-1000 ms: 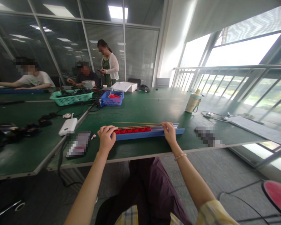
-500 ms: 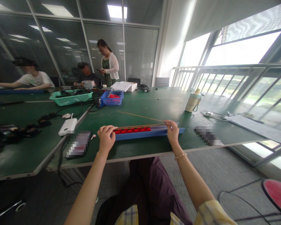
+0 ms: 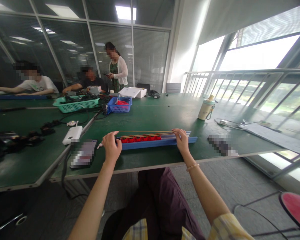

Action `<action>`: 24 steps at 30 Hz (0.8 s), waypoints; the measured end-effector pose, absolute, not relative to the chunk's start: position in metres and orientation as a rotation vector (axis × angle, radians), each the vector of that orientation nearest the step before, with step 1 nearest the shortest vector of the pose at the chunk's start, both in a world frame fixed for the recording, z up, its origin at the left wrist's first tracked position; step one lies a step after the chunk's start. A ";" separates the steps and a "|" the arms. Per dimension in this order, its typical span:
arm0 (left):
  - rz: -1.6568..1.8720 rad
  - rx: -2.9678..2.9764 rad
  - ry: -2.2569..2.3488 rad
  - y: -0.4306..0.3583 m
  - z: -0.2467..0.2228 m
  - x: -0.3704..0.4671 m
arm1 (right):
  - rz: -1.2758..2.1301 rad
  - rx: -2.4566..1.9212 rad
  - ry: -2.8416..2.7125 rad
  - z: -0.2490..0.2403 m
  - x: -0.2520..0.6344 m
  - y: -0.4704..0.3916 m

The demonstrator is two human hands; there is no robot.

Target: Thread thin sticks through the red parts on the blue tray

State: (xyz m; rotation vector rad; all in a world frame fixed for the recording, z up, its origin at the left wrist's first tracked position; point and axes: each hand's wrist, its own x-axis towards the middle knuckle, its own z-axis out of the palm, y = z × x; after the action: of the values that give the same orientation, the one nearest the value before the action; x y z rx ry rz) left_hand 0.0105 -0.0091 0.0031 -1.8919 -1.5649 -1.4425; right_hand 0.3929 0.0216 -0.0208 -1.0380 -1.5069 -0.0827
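Note:
A long blue channel [image 3: 150,144] lies across the green table in front of me, with several red pieces [image 3: 137,139] in a row in its left and middle part. Above it a thin orange-brown cord [image 3: 145,131] runs between my hands, and another thin strand passes just over the red pieces. At the channel's left end, my left hand [image 3: 111,145] is closed with thumb and fingertips around the cord. Near the right end, my right hand [image 3: 182,141] pinches the cord's other side. Fingers partly hide both grip spots.
Left of the channel lie a phone [image 3: 85,153], a white device [image 3: 72,134] and an earbud. Farther back stand a green basket [image 3: 76,106], a blue basket [image 3: 120,107] and a bottle [image 3: 205,109]. Another phone [image 3: 221,144] lies at right. Several people are behind the table.
The cord's loose length, which slanted out behind the channel, now runs nearly straight between my hands. My left hand has shifted slightly left and raised its fingers; my right hand moved slightly left.

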 end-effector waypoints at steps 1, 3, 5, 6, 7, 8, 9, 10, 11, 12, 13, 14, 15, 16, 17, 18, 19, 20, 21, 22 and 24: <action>-1.441 -1.892 -1.576 -0.009 0.003 0.010 | -0.081 -1.038 -1.516 -0.020 0.393 0.021; -1.418 -1.905 -1.594 -0.008 0.003 0.010 | -0.077 -1.045 -1.527 -0.020 0.392 0.021; -1.386 -1.912 -1.611 -0.009 0.003 0.010 | -0.073 -1.057 -1.533 -0.019 0.392 0.020; -1.369 -1.910 -1.618 -0.009 0.002 0.011 | -0.072 -1.062 -1.535 -0.019 0.391 0.020; -1.354 -1.908 -1.621 -0.009 0.002 0.011 | -0.071 -1.066 -1.539 -0.019 0.391 0.020; -1.343 -1.905 -1.621 -0.009 0.002 0.011 | -0.071 -1.068 -1.543 -0.019 0.391 0.020; -1.333 -1.903 -1.619 -0.009 0.002 0.011 | -0.071 -1.068 -1.547 -0.018 0.391 0.020; -1.324 -1.901 -1.616 -0.009 0.002 0.011 | -0.071 -1.068 -1.550 -0.018 0.390 0.019; -1.317 -1.898 -1.615 -0.009 0.001 0.011 | -0.071 -1.067 -1.552 -0.018 0.390 0.019; -1.313 -1.896 -1.613 -0.009 0.001 0.011 | -0.071 -1.066 -1.552 -0.018 0.390 0.019; -1.311 -1.893 -1.609 -0.008 0.001 0.011 | -0.070 -1.065 -1.552 -0.018 0.390 0.019; -1.310 -1.894 -1.604 -0.008 0.000 0.011 | -0.070 -1.062 -1.552 -0.019 0.390 0.019; -1.311 -1.894 -1.599 -0.008 0.000 0.011 | -0.071 -1.059 -1.553 -0.019 0.390 0.019; -1.313 -1.894 -1.596 -0.008 0.000 0.011 | -0.072 -1.056 -1.553 -0.019 0.391 0.019; -1.316 -1.893 -1.595 -0.008 0.000 0.011 | -0.073 -1.052 -1.553 -0.019 0.391 0.020; -1.319 -1.893 -1.595 -0.008 0.000 0.011 | -0.073 -1.049 -1.553 -0.019 0.391 0.020; -1.322 -1.893 -1.598 -0.008 0.000 0.011 | -0.073 -1.048 -1.555 -0.020 0.391 0.020; -1.326 -1.896 -1.601 -0.008 0.001 0.011 | -0.072 -1.049 -1.556 -0.020 0.391 0.021; -1.331 -1.901 -1.603 -0.009 0.001 0.011 | -0.071 -1.052 -1.557 -0.020 0.391 0.021; -1.334 -1.911 -1.604 -0.009 0.001 0.011 | -0.071 -1.056 -1.559 -0.020 0.391 0.021; -1.334 -1.931 -1.608 -0.009 0.001 0.011 | -0.070 -1.061 -1.559 -0.021 0.391 0.021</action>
State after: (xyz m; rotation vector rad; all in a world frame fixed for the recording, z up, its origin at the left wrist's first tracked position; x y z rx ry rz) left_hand 0.0107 -0.0093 0.0013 -1.9306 -1.6078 -1.3343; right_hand 0.3914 0.0214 -0.0208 -1.0610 -1.5590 -0.0704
